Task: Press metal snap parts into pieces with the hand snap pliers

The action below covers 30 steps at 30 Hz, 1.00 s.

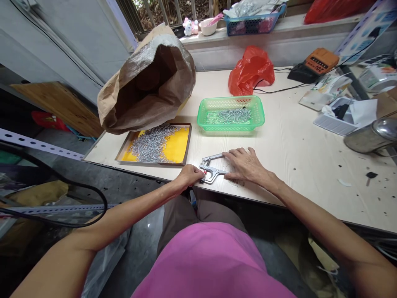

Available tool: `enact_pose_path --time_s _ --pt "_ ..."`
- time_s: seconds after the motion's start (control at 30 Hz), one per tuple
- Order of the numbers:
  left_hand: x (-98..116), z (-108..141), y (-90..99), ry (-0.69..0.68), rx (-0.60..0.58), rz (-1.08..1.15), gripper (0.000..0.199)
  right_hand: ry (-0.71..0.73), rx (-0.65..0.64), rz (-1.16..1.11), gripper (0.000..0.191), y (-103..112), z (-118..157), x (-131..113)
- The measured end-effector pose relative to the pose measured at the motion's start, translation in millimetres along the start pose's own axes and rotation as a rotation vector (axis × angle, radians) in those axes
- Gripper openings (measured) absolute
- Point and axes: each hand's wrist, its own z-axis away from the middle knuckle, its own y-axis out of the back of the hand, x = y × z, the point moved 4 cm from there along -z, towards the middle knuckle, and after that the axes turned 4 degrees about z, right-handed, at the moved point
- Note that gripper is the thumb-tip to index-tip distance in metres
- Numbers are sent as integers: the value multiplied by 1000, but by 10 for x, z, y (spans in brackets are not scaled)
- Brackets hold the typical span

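My right hand (246, 165) spans the spread handles of a silver plier-like hand tool (211, 173), fingers on the upper handle and thumb by the lower one. The tool lies at the table's front edge with its jaws toward my left hand (190, 174). That hand is closed in a pinch at the jaws, where a small red bit shows; what the fingertips hold is too small to make out. Left of the tool, a shallow tray (188, 145) with a yellow bottom holds many small metal pins (151, 145). Behind it, a green plastic basket (231, 127) contains more such pins.
A large open paper sack (145, 82) leans over the tray's back edge. Farther back are a red plastic bag (252, 72) and an orange-and-black battery pack (314, 66) with a cable. A white plastic basket (333, 124) and a metal canister (372, 135) stand at right.
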Motion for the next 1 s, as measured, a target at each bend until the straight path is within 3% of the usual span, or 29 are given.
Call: enact_pose_path --time_s 0.23,0.3,0.37,0.43,0.53,0.6,0.7,0.83,1.0 --pt "-40 48 3 31 2 -40 34 -11 7 -21 61 27 59 -34" --pt "-27 108 20 -30 77 -128 29 -4 19 -33 57 7 73 -49" --pt "67 168 14 -219 203 -284 23 11 37 -45 54 -20 88 -74" --pt "225 199 -71 -492 277 -474 26 19 60 -55 55 -37 103 -98" --pt "440 120 -283 -823 196 -678 52 -5 61 -64 62 -33 127 -104" --pt "533 11 -384 -930 81 -742 63 -32 11 -70 69 -22 146 -87" --pt "609 -121 -420 -957 -30 -824 63 -84 -67 -48 70 -2 186 -51" --pt "684 -167 -393 -944 -46 -917 63 -108 -85 2 54 36 213 -48" --pt "738 -173 -418 -927 -93 -878 34 -72 -88 4 31 53 174 -70"
